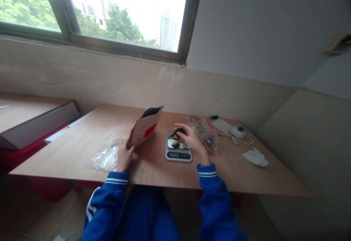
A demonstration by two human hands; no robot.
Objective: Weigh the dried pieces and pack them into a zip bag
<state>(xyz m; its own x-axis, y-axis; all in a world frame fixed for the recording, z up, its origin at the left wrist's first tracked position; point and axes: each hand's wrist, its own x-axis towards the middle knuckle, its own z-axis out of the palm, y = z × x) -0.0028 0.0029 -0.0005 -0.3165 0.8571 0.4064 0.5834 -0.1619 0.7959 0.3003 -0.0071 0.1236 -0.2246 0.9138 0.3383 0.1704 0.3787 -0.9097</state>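
My left hand (124,156) grips the bottom of a brown paper pouch (145,127) with a red label, held tilted with its open dark mouth pointing up and right. My right hand (192,138) hovers over a small digital kitchen scale (178,155), fingers curled around dark and tan pieces (175,144) lying on its shiny platform. Whether the fingers pinch one piece I cannot tell. Both sleeves are blue with white stripes.
A crumpled clear plastic bag (105,155) lies left of my left hand. Clear bags (204,129), a white card (221,125), a green pen (214,117), a round white device with cable (238,131) and white cloth (255,157) sit right on the wooden table (82,138).
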